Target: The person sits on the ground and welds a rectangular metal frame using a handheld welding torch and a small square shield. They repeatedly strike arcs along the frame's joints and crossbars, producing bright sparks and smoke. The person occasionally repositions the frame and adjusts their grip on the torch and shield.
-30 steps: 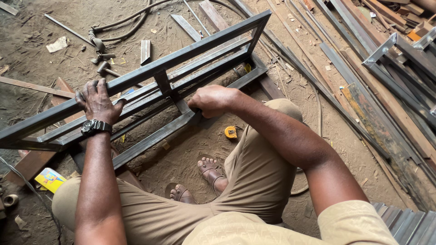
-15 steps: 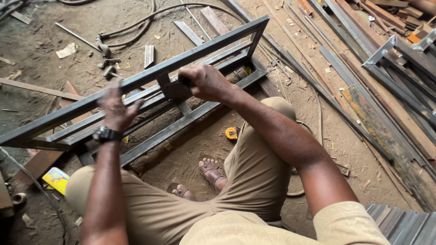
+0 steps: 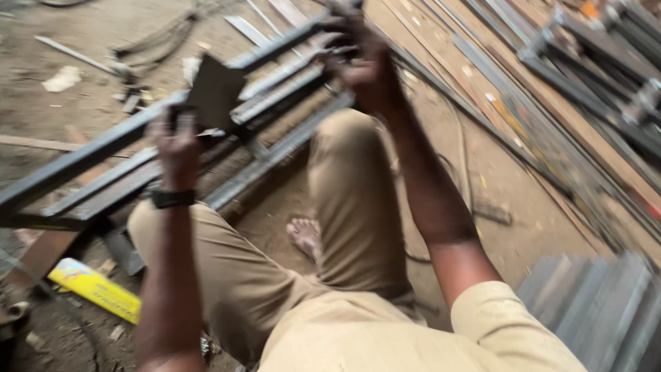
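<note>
A long grey steel frame (image 3: 82,158) of welded bars lies tilted across my lap. My left hand (image 3: 177,141), with a black wristwatch below it, grips the frame's upper bar beside a dark flat plate (image 3: 215,89) fixed to it. My right hand (image 3: 361,62) reaches further up and grips the frame's far end near the top edge of the view. The picture is blurred by motion. My knees in tan trousers sit under the frame, and a bare foot (image 3: 305,236) rests on the dirt floor between them.
Long steel bars and angle sections (image 3: 551,131) lie on the ground to the right. A stack of grey metal pieces (image 3: 599,310) sits at the lower right. A yellow packet (image 3: 96,289) lies at the lower left. Scrap strips (image 3: 244,27) and cables (image 3: 158,41) lie beyond the frame.
Both hands have shifted along the frame toward its far end, the right reaching much further up. The frame has swung closer over my knees, and the view has moved forward.
</note>
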